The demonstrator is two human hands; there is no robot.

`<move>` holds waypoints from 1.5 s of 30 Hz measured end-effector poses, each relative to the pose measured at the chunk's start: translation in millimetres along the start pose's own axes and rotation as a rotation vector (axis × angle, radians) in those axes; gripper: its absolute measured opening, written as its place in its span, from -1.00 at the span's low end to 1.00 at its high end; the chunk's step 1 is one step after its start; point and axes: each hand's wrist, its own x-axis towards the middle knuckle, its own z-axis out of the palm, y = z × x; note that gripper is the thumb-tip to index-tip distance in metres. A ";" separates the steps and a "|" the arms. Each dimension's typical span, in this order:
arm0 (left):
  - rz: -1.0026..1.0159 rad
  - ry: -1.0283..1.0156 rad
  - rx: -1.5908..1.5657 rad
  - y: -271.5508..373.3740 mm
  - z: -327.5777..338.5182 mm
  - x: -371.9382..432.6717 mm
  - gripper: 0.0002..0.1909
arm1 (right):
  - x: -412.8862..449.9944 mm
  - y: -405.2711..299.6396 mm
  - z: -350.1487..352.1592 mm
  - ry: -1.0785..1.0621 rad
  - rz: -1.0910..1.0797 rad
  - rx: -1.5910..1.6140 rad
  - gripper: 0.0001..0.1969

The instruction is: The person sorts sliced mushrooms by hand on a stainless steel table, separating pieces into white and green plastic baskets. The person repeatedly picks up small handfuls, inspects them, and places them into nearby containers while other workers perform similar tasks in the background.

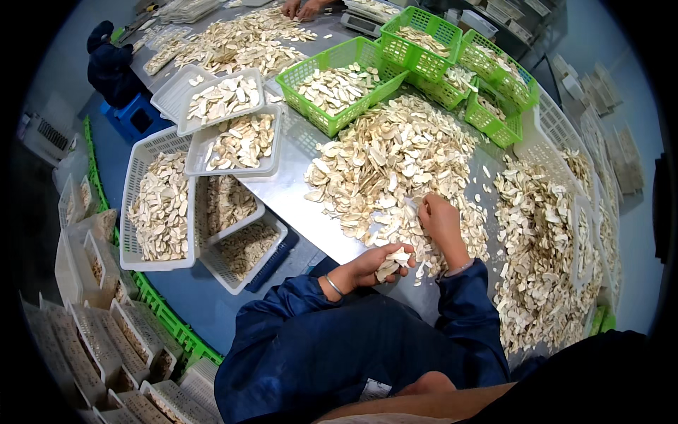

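Note:
In my left hand, palm up near the table's front edge, lie several pale dried slices with the fingers curled around them. My right hand reaches down to the near side of a large heap of dried slices. Its fingers are bent and touch the heap; whether a slice is between them is hidden. The heap spreads over a metal table, and loose slices lie between and around both hands.
Green plastic baskets of slices stand behind the heap. White trays and crates of slices are at left. Another heap lies at right. Another person's hands work at the far end; a seated person is at far left.

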 end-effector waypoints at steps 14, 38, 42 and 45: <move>0.029 -0.002 0.009 -4.0 -7.6 1.4 -0.61 | 13.2 1.6 2.9 -0.059 0.060 0.054 -0.79; 0.019 0.012 0.002 0.7 5.7 -1.6 -0.65 | -11.0 -5.7 -41.5 -0.447 0.126 0.464 -0.78; 0.025 -0.031 0.017 2.0 1.7 0.0 -0.61 | -14.6 -6.6 -49.6 -0.678 0.137 0.723 -0.81; 0.085 -0.037 0.011 3.0 9.8 -3.2 -0.57 | -11.7 -19.5 -52.5 -0.707 0.100 0.757 -0.82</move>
